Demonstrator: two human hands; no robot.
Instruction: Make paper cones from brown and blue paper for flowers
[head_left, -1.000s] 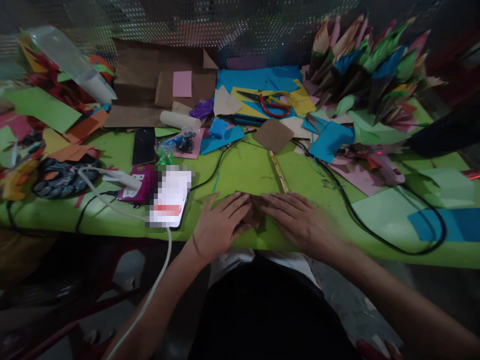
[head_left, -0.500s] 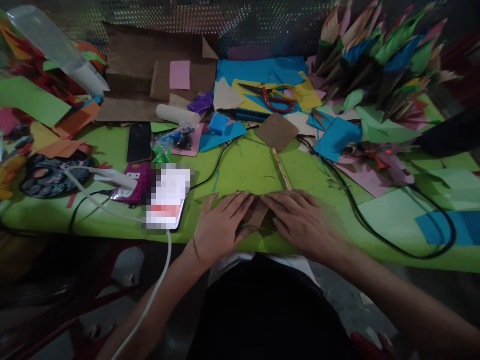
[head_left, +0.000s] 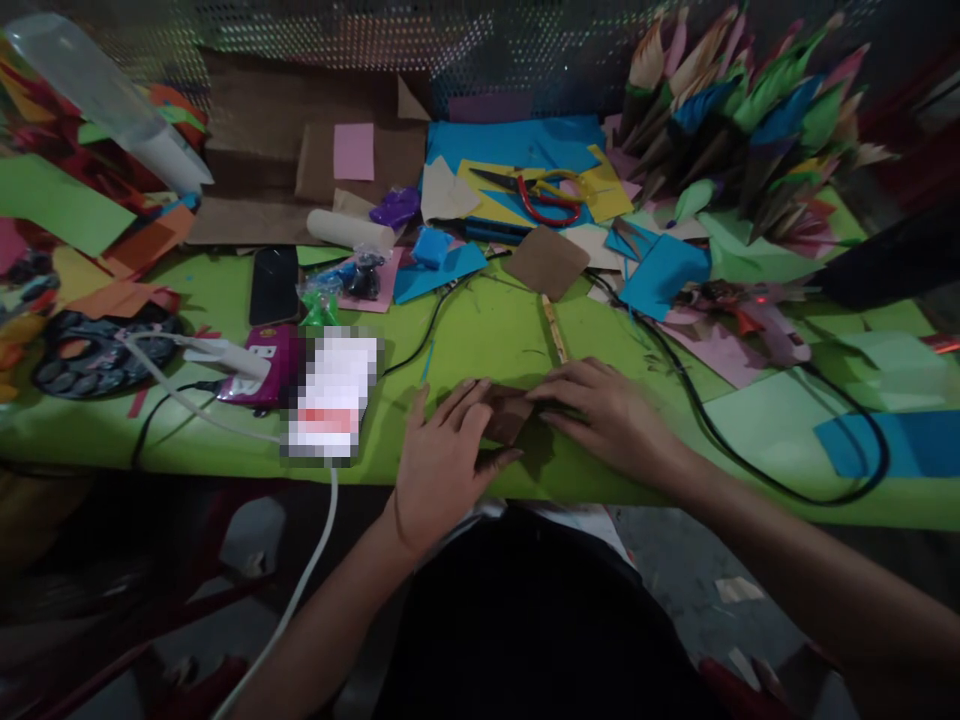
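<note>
Close to the front edge of the green-covered table, both hands are at a small piece of brown paper (head_left: 508, 418). My left hand (head_left: 444, 458) holds its left side, fingers bent over it and thumb stretched along the near edge. At its right corner my right hand (head_left: 611, 418) is closed, the fingertips pressed together on the paper; part of the paper is hidden under them. A thin yellow patterned stick (head_left: 553, 330) lies just beyond my right hand. Farther back is a brown paper square (head_left: 546, 263).
Left of my hands lies a lit phone (head_left: 337, 395) with a white cable. Scissors (head_left: 536, 190) rest on coloured paper behind. To the right are a glue gun (head_left: 772, 325) with a looping black cord (head_left: 701, 405) and a bunch of paper cones (head_left: 750, 130).
My right hand has shifted from lying flat over the brown paper to gripping its right corner. My left index finger has bent, and more of the paper shows. The view has turned slightly.
</note>
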